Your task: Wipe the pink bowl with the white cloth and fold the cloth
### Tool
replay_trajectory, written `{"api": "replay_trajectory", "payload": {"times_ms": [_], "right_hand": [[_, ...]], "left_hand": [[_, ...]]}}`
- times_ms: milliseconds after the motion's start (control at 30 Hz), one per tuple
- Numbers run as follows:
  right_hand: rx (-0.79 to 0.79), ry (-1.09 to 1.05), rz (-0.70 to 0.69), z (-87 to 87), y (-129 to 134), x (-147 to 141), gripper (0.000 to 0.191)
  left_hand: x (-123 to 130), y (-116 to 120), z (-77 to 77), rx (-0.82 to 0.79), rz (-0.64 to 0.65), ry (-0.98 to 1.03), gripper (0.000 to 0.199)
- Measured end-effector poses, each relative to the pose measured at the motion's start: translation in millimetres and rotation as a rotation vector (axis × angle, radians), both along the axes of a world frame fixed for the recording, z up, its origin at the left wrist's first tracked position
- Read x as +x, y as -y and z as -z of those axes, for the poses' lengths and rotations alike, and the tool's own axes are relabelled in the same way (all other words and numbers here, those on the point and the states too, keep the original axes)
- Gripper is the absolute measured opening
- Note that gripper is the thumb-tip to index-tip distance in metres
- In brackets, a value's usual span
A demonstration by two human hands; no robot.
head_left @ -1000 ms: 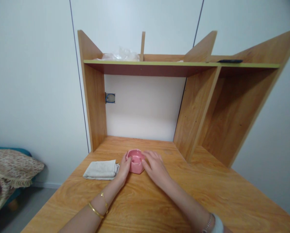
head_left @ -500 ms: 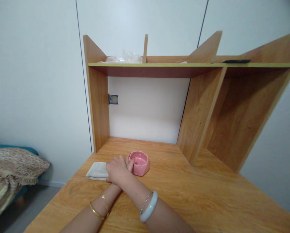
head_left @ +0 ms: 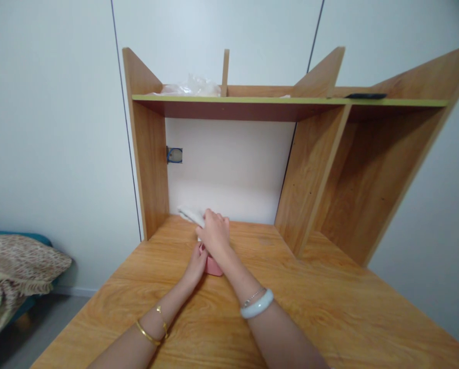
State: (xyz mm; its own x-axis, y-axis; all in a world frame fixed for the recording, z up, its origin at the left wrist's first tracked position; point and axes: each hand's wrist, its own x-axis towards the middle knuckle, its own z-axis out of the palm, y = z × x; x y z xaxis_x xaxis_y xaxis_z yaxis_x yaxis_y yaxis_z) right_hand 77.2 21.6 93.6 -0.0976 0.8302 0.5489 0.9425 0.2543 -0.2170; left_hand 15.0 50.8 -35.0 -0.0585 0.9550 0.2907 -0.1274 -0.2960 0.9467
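Observation:
My right hand [head_left: 215, 233] grips a folded pale grey cloth [head_left: 191, 215], lifted off the desk with its free end pointing left. Below it, the pink faceted bowl [head_left: 214, 267] stands on the wooden desk [head_left: 275, 312], mostly covered by my right hand and forearm. My left hand [head_left: 195, 265] holds the bowl's left side, its thumb and fingers closed on the rim. Whether the cloth touches the bowl is hidden behind my right hand.
A wooden shelf unit [head_left: 306, 179] rises from the back of the desk. Crumpled clear plastic [head_left: 193, 86] and a flat black object [head_left: 365, 96] lie on its upper shelf. An uncovered wall socket box [head_left: 174, 155] shows at the back left. Left of the desk is a patterned blanket [head_left: 21, 259].
My right hand has picked up the cloth from the desk and carried it up and right, above the bowl. My left hand stays at the bowl. The view has shifted slightly.

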Motion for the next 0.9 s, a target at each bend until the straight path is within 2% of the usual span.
{"api": "replay_trajectory", "payload": {"times_ms": [100, 167, 333, 433, 567, 700, 800, 900], "right_hand": [[-0.025, -0.003, 0.167, -7.4, -4.4, 45.0, 0.019], [-0.095, 0.02, 0.268, -2.9, -4.3, 74.2, 0.02], [-0.264, 0.075, 0.405, 33.1, 2.3, 125.7, 0.021], [-0.324, 0.032, 0.427, 54.8, 4.8, 139.3, 0.022], [-0.36, -0.074, 0.331, 69.4, 2.6, 148.4, 0.029], [-0.374, -0.039, 0.263, 71.3, 3.8, 160.1, 0.029], [-0.362, 0.028, 0.275, 66.9, 9.1, 167.6, 0.012], [-0.294, -0.058, 0.3, 59.5, 13.6, 168.7, 0.01]], "left_hand": [[-0.9, 6.7, -2.9, -0.04, -0.042, -0.064, 0.029], [-2.5, 10.4, -5.2, -0.062, -0.06, -0.105, 0.034], [-2.7, 10.7, -7.4, -0.122, -0.073, -0.118, 0.043], [-1.4, 8.0, -6.8, -0.157, -0.072, -0.109, 0.044], [-2.8, 8.8, -10.4, -0.148, -0.068, -0.144, 0.04], [-10.2, 16.3, -19.9, -0.061, -0.103, -0.395, 0.038], [-17.3, 25.1, -28.0, 0.072, -0.212, -0.686, 0.04], [-22.6, 31.9, -34.1, 0.106, -0.238, -0.865, 0.04]]}}
